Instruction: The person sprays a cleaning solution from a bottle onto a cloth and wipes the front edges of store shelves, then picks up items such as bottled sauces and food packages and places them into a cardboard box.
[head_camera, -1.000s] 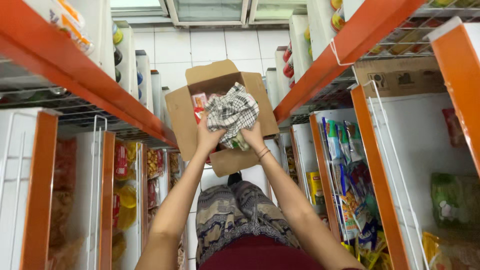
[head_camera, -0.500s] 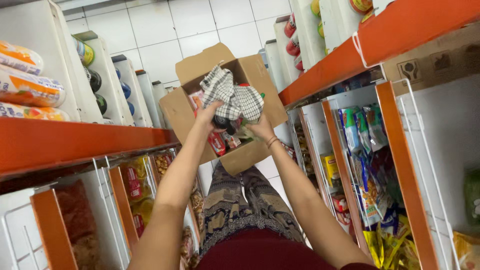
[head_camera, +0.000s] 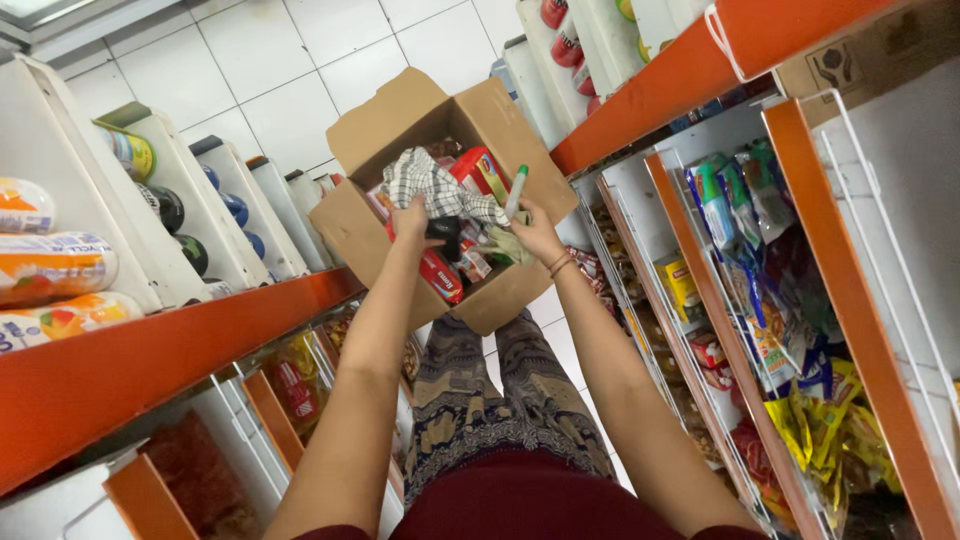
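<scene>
An open cardboard box (head_camera: 350, 225) stands on the tiled floor between two shelf rows, filled with red snack packets (head_camera: 440, 275) and a black-and-white checked cloth (head_camera: 425, 180). My left hand (head_camera: 408, 218) grips the lower edge of the cloth, with a small black object (head_camera: 443, 230) just beside its fingers. My right hand (head_camera: 535, 235) is over the right side of the box. It holds a white marker with a green cap (head_camera: 515, 190) upright, and a pale green rag (head_camera: 503, 247) lies beside its fingers. My patterned trousers (head_camera: 480, 400) show below the box.
Orange shelves run along both sides of the aisle: the left shelf edge (head_camera: 170, 350) carries rolled packets (head_camera: 55, 265) and round tins (head_camera: 165, 205). White wire dividers on the right hold hanging snack bags (head_camera: 800, 400). White floor tiles (head_camera: 260, 60) lie beyond the box.
The checked cloth has gone from being held up over the box to lying down in it. A green-capped marker now shows in my right hand. The view has tilted left.
</scene>
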